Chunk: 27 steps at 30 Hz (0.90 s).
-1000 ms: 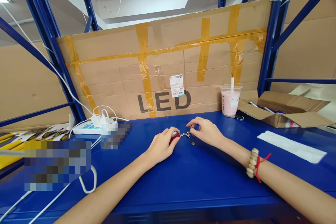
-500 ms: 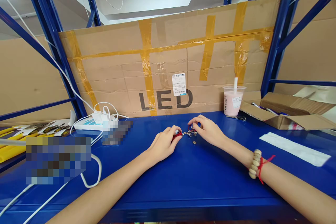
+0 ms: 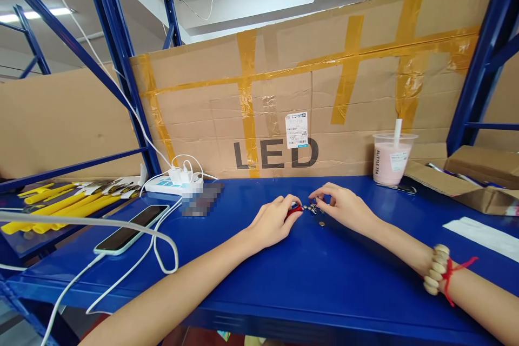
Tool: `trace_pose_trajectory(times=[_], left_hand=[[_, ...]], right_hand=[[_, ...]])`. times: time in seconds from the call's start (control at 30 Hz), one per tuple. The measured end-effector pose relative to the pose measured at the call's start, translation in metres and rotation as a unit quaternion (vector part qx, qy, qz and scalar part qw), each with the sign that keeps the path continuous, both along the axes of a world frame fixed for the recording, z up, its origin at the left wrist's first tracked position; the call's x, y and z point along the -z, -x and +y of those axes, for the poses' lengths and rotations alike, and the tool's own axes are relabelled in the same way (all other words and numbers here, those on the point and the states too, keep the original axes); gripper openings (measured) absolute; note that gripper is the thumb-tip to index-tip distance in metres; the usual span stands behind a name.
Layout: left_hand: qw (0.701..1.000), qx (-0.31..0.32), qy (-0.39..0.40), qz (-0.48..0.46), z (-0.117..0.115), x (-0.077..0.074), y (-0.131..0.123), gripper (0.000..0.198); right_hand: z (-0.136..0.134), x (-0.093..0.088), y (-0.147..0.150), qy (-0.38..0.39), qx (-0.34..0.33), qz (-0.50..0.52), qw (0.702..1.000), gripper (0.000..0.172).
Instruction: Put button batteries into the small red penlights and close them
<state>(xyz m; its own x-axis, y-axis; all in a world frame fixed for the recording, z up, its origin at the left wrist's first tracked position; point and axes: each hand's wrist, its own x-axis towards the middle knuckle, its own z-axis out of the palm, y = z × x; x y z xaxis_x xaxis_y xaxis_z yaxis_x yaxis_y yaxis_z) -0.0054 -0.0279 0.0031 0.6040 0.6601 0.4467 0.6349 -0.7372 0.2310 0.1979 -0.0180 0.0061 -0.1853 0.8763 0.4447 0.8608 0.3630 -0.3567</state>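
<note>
Head view. Both forearms are extended across a blue tabletop (image 3: 292,281), and the hands are brought together near its middle. The left hand (image 3: 274,223) is laid knuckles-up on the tabletop, its fingers (image 3: 284,210) curled closed around a small red part (image 3: 296,209), of which only the tip is seen beyond the thumb and forefinger. The right hand (image 3: 344,208) is arched just beside it, with thumb and forefinger pinched onto a cluster of small metal parts (image 3: 313,207). This cluster is placed between the two hands, close against the small red part; whether the two touch cannot be told. A round metal disc (image 3: 321,224) lies loose on the tabletop just in front of the cluster, apart from both hands. A bead bracelet (image 3: 437,277) and a red string (image 3: 460,269) are worn on the right wrist.

A taped cardboard sheet (image 3: 324,97) marked "LED" is stood along the back edge. A cup of pink drink (image 3: 390,161) with a straw is stood upright at the back right, near an open cardboard box (image 3: 478,178). A white paper strip (image 3: 486,233) lies at the right. At the left, a phone (image 3: 132,228) is laid face up with a white cable (image 3: 162,243) looped beside it, and a white power strip (image 3: 170,186) is set at the back. Yellow pieces (image 3: 60,205) are seen on a lower surface at far left.
</note>
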Motion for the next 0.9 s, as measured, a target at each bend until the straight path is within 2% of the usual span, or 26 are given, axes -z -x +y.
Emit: trace_pose_trajectory(times=[0.37, 0.5, 0.63, 0.8, 0.9], left_hand=[[1.000, -0.001, 0.024, -0.015, 0.000, -0.001, 0.000, 0.019], [0.998, 0.005, 0.052, -0.036, -0.001, -0.003, 0.000, 0.018], [0.992, 0.028, 0.093, -0.078, 0.003, 0.002, 0.000, 0.017], [0.984, 0.060, 0.109, -0.132, 0.006, 0.008, -0.003, 0.014], [0.979, 0.075, 0.114, -0.151, 0.004, 0.008, -0.005, 0.015]], right_hand=[[-0.003, -0.001, 0.001, -0.021, -0.021, 0.020, 0.999, 0.019], [-0.001, 0.000, 0.004, -0.019, -0.076, 0.101, 0.992, 0.022], [-0.002, 0.000, 0.011, 0.054, -0.153, 0.225, 0.961, 0.026], [-0.004, -0.001, 0.016, 0.100, -0.197, 0.315, 0.923, 0.033], [-0.006, -0.002, 0.016, 0.142, -0.234, 0.366, 0.890, 0.040]])
